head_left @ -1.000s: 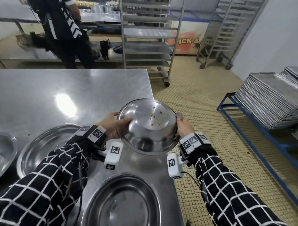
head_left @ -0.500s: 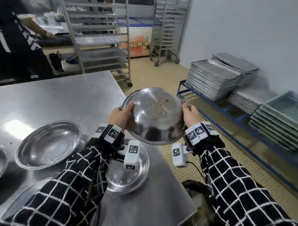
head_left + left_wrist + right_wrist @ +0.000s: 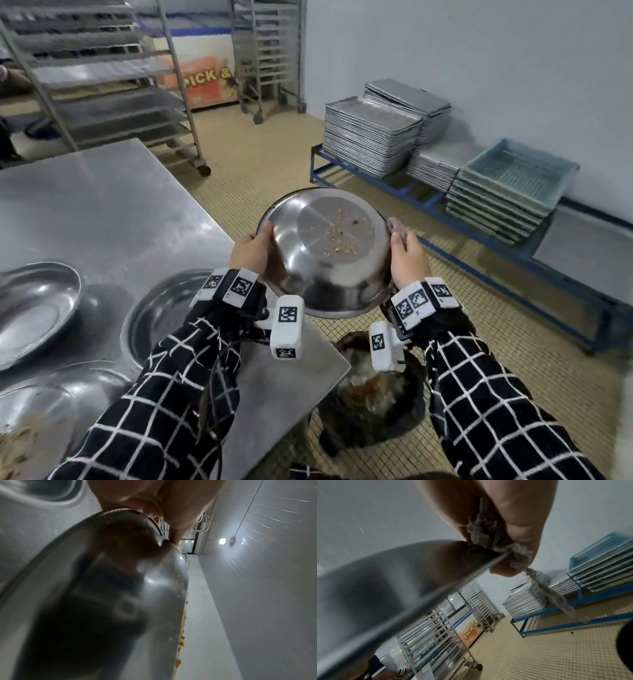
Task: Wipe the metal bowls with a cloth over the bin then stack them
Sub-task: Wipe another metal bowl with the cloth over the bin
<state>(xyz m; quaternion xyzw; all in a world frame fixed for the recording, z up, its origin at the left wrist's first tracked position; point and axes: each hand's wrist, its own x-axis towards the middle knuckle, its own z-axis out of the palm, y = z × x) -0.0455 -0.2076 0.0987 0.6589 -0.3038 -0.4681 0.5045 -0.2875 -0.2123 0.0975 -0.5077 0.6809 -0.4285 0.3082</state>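
I hold a metal bowl (image 3: 325, 253) with food crumbs inside, tilted toward me, just past the table's corner and above the dark bin (image 3: 373, 401). My left hand (image 3: 251, 251) grips the bowl's left rim. My right hand (image 3: 406, 255) grips the right rim together with a grey cloth (image 3: 394, 226). In the right wrist view the frayed cloth (image 3: 491, 538) is pinched between fingers (image 3: 522, 524) and the bowl (image 3: 385, 582) rim. The left wrist view shows the bowl (image 3: 96, 601) close up, crumbs along its edge.
Three more metal bowls (image 3: 34, 308) (image 3: 161, 311) (image 3: 51, 397) lie on the steel table (image 3: 113, 212) at left. Stacked trays (image 3: 370, 140) and crates (image 3: 507, 192) sit on a blue low rack (image 3: 513, 253) at right. Wheeled shelf racks (image 3: 113, 85) stand behind on the tiled floor.
The bowl, held in both hands, has moved right from above the table to beyond its corner, over the bin. My view has turned right with it.
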